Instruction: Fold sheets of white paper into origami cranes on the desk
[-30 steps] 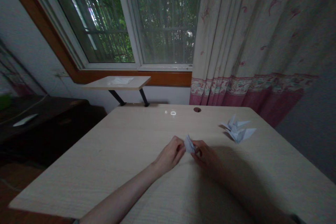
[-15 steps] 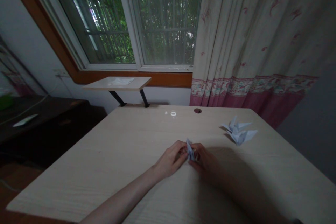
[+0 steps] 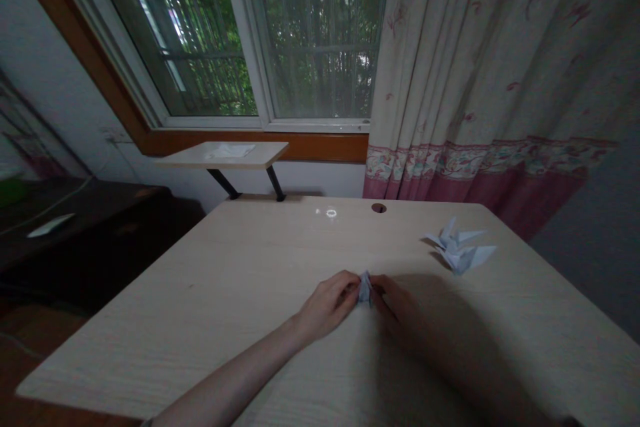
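Observation:
A small piece of folded paper, pale blue-grey, is pinched between my two hands just above the wooden desk. My left hand is closed on its left side, thumb and fingertips pressed together. On the right side, my right hand grips the paper with its fingertips; the rest of that hand is dark and in shadow. Fingers cover the paper's edges, so its exact folds cannot be made out. Two folded paper cranes lie close together on the desk, beyond my right hand.
A small raised shelf on black legs stands at the back left, with white paper on it. A round cable hole is near the far edge. A curtain hangs behind the desk; a dark low cabinet stands left.
The folded paper has turned between my fingers and looks shorter and broader now. My right fingers have shifted slightly along it. The view has moved a little.

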Available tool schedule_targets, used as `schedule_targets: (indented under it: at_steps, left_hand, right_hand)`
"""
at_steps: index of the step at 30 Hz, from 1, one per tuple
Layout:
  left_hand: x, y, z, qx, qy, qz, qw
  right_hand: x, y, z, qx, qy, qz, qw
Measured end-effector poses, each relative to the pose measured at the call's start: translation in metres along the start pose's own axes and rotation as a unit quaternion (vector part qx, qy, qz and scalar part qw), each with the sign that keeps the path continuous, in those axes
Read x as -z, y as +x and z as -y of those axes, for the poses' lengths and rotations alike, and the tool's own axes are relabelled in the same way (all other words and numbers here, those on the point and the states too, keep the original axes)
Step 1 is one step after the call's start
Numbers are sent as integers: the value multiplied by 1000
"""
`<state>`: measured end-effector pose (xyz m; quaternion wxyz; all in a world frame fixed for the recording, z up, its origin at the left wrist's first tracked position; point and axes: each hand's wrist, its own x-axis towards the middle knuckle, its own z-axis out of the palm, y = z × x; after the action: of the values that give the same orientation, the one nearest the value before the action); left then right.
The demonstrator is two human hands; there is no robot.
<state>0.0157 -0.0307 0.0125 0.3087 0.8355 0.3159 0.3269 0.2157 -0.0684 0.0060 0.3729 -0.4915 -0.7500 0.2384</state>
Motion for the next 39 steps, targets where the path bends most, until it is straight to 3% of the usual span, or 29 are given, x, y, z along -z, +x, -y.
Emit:
schedule_targets:
  at_steps: [10,19,28,34,39]
  left_hand:
    - [-6,2,3,82,-107,-34,990]
    - [-2,9,11,139,-205,-30,969]
    - [0,9,28,129,-284,-16,950]
    - [-1,14,36,175,-395,-89,898]
    - [7,19,45,141,-303,-167,928]
  right_hand:
    - [6,6,13,-64,58,-42,995]
    - [12,13,-2,-115,105,-37,987]
    - [10,12,-19,-132,240,-23,962]
    - [17,18,-17,-96,246,-22,964]
    - [20,23,-26,-90,189,-69,975]
